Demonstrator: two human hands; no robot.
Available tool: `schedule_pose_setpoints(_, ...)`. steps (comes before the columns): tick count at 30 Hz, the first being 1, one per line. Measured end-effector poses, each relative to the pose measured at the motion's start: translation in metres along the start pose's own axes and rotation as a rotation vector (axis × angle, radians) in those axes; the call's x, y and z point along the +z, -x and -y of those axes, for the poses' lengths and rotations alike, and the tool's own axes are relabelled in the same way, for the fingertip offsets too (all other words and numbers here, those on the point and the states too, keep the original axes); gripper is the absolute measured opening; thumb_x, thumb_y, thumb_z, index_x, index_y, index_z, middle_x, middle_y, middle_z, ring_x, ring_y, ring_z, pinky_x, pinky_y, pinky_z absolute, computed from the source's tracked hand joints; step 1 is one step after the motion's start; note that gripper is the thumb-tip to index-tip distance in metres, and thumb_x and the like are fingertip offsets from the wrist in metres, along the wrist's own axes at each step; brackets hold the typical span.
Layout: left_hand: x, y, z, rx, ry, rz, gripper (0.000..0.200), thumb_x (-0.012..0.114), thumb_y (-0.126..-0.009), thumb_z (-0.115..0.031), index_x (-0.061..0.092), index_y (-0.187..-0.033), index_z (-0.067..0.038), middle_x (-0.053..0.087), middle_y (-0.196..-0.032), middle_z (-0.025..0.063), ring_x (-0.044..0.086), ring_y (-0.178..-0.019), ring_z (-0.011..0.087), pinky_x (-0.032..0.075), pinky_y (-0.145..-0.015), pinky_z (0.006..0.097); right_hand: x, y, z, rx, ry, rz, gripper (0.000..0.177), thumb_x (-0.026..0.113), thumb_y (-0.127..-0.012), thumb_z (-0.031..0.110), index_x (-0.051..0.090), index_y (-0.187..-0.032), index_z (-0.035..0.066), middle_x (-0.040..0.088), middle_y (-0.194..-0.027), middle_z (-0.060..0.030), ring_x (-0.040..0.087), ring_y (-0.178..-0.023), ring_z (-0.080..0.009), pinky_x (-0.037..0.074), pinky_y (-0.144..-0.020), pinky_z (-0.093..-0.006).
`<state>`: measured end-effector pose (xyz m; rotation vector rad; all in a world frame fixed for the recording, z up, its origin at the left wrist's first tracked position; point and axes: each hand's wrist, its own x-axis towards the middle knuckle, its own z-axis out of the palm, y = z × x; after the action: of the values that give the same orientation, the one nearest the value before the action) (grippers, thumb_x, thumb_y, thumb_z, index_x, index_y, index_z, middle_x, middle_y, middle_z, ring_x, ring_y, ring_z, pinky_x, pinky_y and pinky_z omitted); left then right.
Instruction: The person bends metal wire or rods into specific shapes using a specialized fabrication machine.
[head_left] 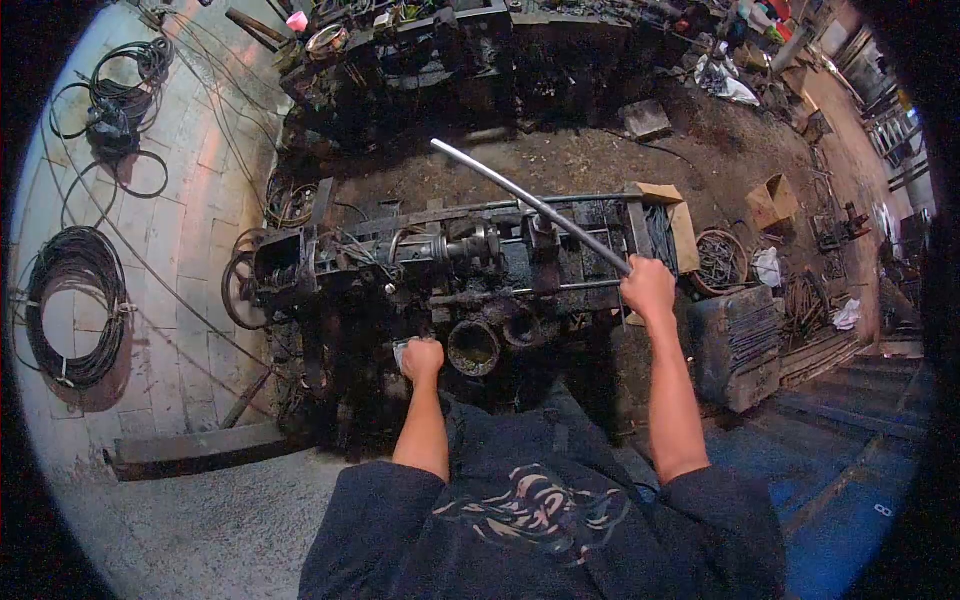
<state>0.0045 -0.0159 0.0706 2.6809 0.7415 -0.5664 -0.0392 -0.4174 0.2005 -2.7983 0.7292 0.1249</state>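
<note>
My right hand (648, 287) is closed round the lower end of a long metal rod (530, 202), which slants up and to the left over the machine. My left hand (422, 358) is closed at the machine's near side, with a small pale thing (400, 354) at its left edge that I cannot make out. Between and beyond my hands lies a dark, greasy machine (470, 245) with a chuck-like part and long rails. Two round openings, one a metal cup (473, 347), sit near my left hand.
An open cardboard box (682, 235) stands at the machine's right end, beside a round basket (720, 260) and a dark container (737, 345). Coiled cables (75, 305) hang on the left wall. A long beam (200, 450) lies at the lower left. Cluttered benches line the back.
</note>
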Motion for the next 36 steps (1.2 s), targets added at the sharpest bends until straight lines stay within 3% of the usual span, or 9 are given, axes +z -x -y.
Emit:
schedule_pose_setpoints(24,0.002,-0.001,0.001,0.012,-0.001,-0.047,0.039,0.051,-0.083,-0.031,0.067,-0.102,-0.001,0.064,-0.109,0.0246,0.061,-0.104,0.0406,0.048,-0.089,0.0473,0.000,0.000,-0.004,-0.028,-0.031,-0.039,0.020,0.060,-0.071,0.011,0.068,-0.089,0.007,0.065,-0.076,-0.0216,0.063,-0.077,-0.0403,0.050,-0.071,-0.0505)
schedule_pose_setpoints(29,0.004,-0.004,0.004,0.038,-0.022,-0.035,0.039,0.050,-0.084,-0.032,0.067,-0.101,-0.001,0.064,-0.107,0.0247,0.061,-0.102,0.0407,0.048,-0.088,0.0472,-0.002,0.000,-0.005,-0.029,-0.026,-0.028,0.014,0.062,-0.071,0.014,0.064,-0.081,0.004,0.065,-0.077,-0.0209,0.065,-0.077,-0.0397,0.052,-0.071,-0.0495)
schedule_pose_setpoints(36,-0.005,0.005,-0.003,0.018,-0.008,-0.018,0.040,0.050,-0.084,-0.032,0.068,-0.100,-0.001,0.064,-0.108,0.0247,0.061,-0.103,0.0401,0.048,-0.088,0.0482,-0.004,0.002,-0.003,-0.033,-0.026,-0.052,0.015,0.062,-0.071,0.014,0.065,-0.083,0.005,0.065,-0.076,-0.0208,0.064,-0.077,-0.0398,0.052,-0.071,-0.0500)
